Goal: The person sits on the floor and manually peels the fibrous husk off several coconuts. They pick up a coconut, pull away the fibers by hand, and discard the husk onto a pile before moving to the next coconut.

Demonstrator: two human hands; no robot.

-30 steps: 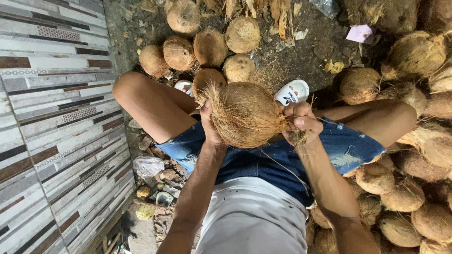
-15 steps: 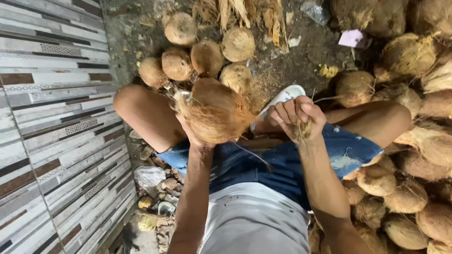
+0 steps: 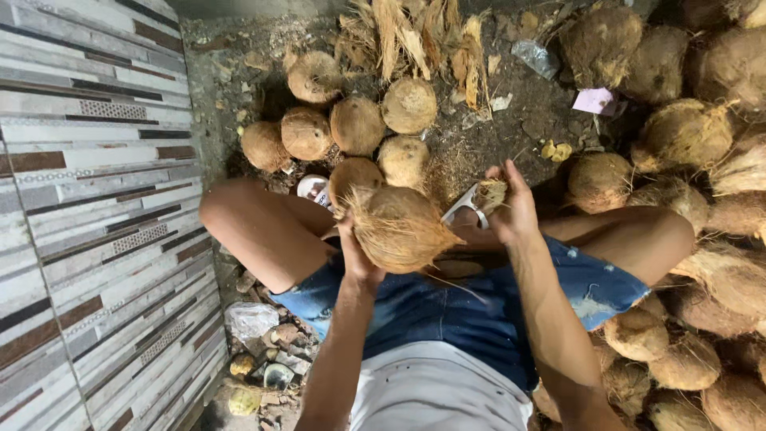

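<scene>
The left hand (image 3: 357,259) grips a half-husked coconut (image 3: 396,227) above the lap, fingers clamped on it, while the right hand (image 3: 511,209) pinches a torn strip of husk (image 3: 491,194). Stripping seems underway; more fibre needs pulling. Peeled coconuts (image 3: 357,126) lie ahead, unhusked ones (image 3: 686,136) crowd the right, a tiled wall (image 3: 88,215) the left.

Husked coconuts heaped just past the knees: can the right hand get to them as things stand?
Probably yes. The right hand is raised clear of the lap, gripping only a tuft of husk fibre, with open ground between it and the husked coconuts.
</scene>
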